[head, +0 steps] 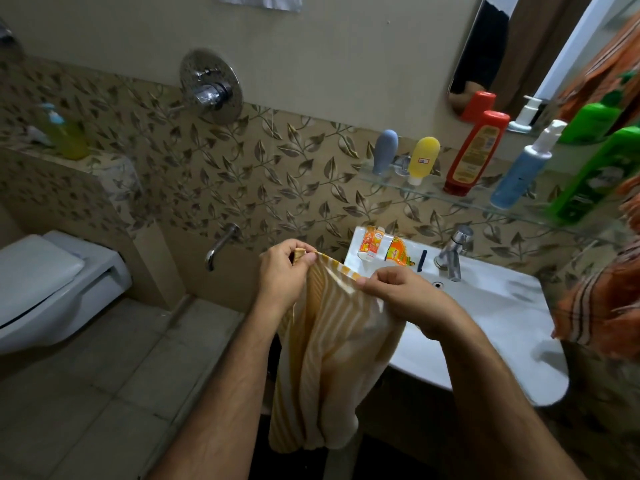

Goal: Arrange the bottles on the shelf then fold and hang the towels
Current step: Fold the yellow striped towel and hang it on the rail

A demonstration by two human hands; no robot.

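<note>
A yellow-and-white striped towel [332, 358] hangs in front of me, left of the sink. My left hand [282, 271] pinches its top left corner and my right hand [398, 292] pinches the top edge further right. On the glass shelf [450, 197] above the sink stand a grey bottle [385, 152], a yellow bottle [422, 159], a red bottle [476, 152], a blue-and-white pump bottle [523, 173] and a green bottle [595, 176]. An orange striped towel [599, 303] hangs at the right edge.
The white sink [502, 313] has a chrome tap [453, 252] and small packets [384, 249] on its back rim. A toilet [52, 285] stands at the left. A wall spout [220, 245] and mixer valve [210, 86] are on the tiled wall. A mirror [519, 46] hangs above the shelf.
</note>
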